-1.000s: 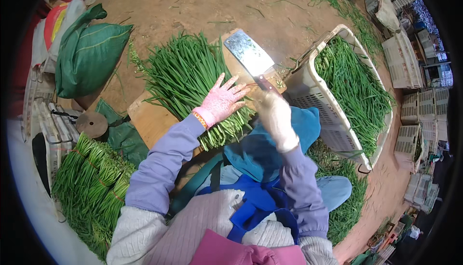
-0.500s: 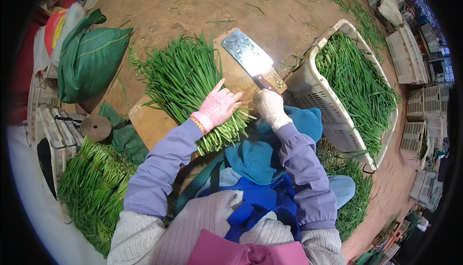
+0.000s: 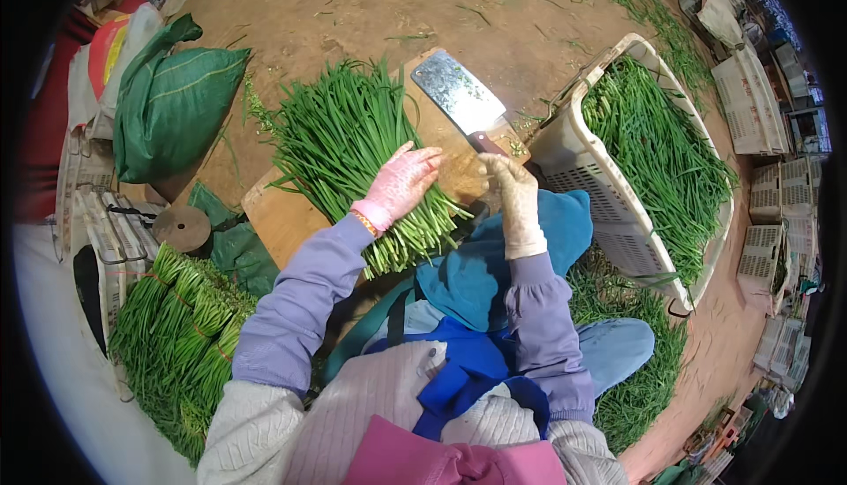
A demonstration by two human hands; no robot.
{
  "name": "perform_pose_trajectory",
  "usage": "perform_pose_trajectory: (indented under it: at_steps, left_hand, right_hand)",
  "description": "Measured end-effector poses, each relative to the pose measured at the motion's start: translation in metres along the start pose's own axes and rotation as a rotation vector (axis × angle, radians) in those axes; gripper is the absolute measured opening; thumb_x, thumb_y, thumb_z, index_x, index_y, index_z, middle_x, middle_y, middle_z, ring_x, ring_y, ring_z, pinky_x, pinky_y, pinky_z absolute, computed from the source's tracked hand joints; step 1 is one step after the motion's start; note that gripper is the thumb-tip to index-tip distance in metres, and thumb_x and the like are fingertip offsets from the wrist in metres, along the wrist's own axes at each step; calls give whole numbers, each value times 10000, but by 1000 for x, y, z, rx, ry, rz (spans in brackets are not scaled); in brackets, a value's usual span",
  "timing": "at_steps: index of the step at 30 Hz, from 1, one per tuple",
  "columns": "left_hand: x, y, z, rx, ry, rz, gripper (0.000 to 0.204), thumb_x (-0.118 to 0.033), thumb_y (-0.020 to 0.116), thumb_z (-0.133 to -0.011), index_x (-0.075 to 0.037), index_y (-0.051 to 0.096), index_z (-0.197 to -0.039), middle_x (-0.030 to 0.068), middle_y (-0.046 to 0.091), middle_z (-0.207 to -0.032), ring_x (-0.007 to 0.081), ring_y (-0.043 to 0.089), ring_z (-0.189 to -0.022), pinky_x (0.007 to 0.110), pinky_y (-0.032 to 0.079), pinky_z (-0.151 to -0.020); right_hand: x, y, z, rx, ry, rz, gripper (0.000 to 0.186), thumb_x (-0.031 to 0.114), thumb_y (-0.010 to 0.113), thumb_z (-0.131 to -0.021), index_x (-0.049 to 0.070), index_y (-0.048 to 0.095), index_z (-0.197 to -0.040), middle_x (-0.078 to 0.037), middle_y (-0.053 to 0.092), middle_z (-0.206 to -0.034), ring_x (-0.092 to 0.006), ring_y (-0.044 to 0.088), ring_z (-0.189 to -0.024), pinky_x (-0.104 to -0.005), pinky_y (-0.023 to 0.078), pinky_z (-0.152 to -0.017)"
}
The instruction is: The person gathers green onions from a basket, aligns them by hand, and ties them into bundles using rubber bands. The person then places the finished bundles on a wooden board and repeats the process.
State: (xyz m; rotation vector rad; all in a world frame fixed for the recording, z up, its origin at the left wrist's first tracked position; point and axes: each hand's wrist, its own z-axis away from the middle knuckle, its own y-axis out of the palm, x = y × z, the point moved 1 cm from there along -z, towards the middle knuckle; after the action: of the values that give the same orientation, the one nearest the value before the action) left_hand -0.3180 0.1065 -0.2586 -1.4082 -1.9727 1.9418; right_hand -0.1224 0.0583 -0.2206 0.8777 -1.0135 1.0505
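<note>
A thick bunch of long green chives [image 3: 340, 132] lies across the wooden board [image 3: 287, 213], its pale cut ends toward my lap. My left hand [image 3: 404, 181], in a pink patterned glove, rests on top of the stalks with its fingers stretched out. To its right, my right hand [image 3: 516, 194], in a pale glove, is raised with its fingers bent together by the end of the cleaver's handle. Whatever those fingers hold, if anything, is hidden. The cleaver [image 3: 459, 93] lies flat on the board, its broad blade pointing away from me and its brown handle toward me.
At right stands a white plastic crate [image 3: 604, 181] full of loose chives. Tied bundles of chives [image 3: 172, 335] are stacked at lower left, near a round brown disc [image 3: 183, 228]. A stuffed green sack [image 3: 181, 101] sits at upper left. Loose chives [image 3: 648, 379] lie beside my knee.
My right hand has drawn back slightly to the right and turned more upright. My left hand's fingers have come closer together on the chives. The cleaver stays in place on the board.
</note>
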Motion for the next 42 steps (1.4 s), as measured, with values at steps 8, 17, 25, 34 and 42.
perform_pose_trajectory:
  at_steps: [8, 17, 25, 34, 42]
  left_hand:
    - [-19, -41, 3, -238, 54, 128, 420, 26, 514, -806, -83, 526, -1211, 96, 546, -1208, 266, 494, -1138, 414, 318, -1037]
    - [-19, -47, 27, -250, 62, -31, 528, 71, 489, -724, -68, 511, -1233, 118, 496, -1264, 281, 478, -1156, 419, 333, -1022]
    - [-19, -45, 31, -241, 72, -61, 636, 113, 449, -656, -62, 479, -1266, 122, 465, -1297, 288, 445, -1195, 427, 318, -1034]
    - [-14, -41, 35, -276, 116, -123, 612, 103, 457, -659, -82, 511, -1240, 97, 491, -1280, 275, 475, -1168, 428, 337, -1016]
    - [-9, -38, 38, -195, 250, -166, 493, 56, 495, -692, -100, 574, -1153, 55, 583, -1150, 269, 509, -1126, 454, 344, -1012]
  right_hand:
    - [13, 38, 32, 375, -37, 845, 787, 602, 600, -738, -27, 506, -1203, -261, 610, -997, -371, 594, -958, -419, 473, -805]
    - [-18, 44, 6, 415, 49, 796, 761, 435, 708, -702, -17, 452, -1258, -224, 612, -1053, -329, 599, -977, -362, 468, -836]
    - [-22, 58, 3, 591, 49, 1067, 1231, 657, 698, -579, -59, 118, -1396, -307, 477, -1224, -386, 509, -1118, -378, 417, -949]
    - [13, 34, -15, 565, 212, 789, 867, 427, 770, -639, -55, 409, -1264, -221, 618, -998, -292, 604, -910, -348, 480, -797]
    - [17, 14, -28, 460, 561, 519, 328, 183, 743, -702, 29, 637, -971, -64, 632, -695, -140, 574, -536, -278, 467, -492]
